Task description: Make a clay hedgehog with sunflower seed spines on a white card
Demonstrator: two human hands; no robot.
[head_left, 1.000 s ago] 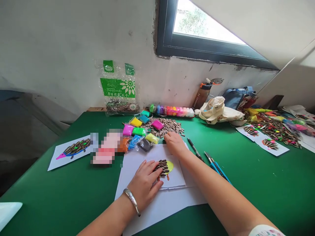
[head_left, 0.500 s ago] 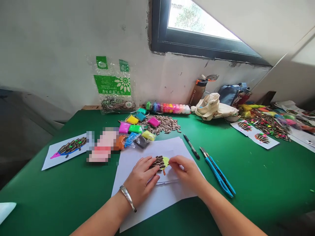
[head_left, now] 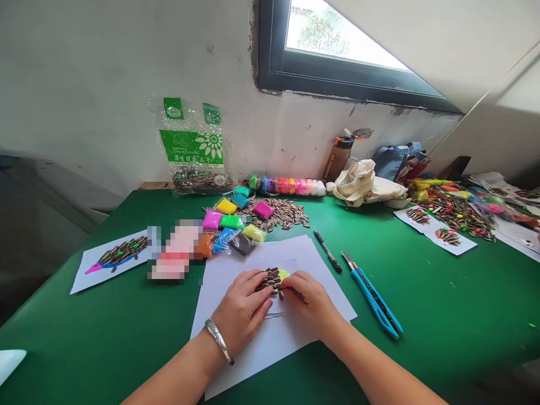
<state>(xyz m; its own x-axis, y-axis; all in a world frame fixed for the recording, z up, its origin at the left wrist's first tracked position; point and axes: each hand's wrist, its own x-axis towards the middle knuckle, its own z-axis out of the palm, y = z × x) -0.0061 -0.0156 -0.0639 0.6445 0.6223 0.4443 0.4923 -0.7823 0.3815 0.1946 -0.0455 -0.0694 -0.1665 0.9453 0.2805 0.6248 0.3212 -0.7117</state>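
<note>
On a small white card lies a picture made of striped sunflower seeds (head_left: 271,278) in overlapping rows, with yellow-green clay (head_left: 285,274) at its right and a small brown clay piece below. My left hand (head_left: 243,304) lies over the left side of the card, fingers outstretched and touching the seeds. At the right edge of the seed rows, my right hand (head_left: 310,304) is closed in a pinch on a small dark sliver that looks like a sunflower seed, mostly hidden by the fingers. Larger white paper sheets (head_left: 236,365) lie under the card.
Behind the paper are wrapped clay packets (head_left: 231,221) and a pile of loose seeds (head_left: 289,215). A pen (head_left: 328,252) and a blue utility knife (head_left: 373,298), blade exposed, lie to the right. A finished hedgehog picture (head_left: 116,256) is at left.
My right hand has moved slightly left and down, bringing its pinched fingertips from the yellow-green clay's right side to the seed rows. My left hand has stayed in place.
</note>
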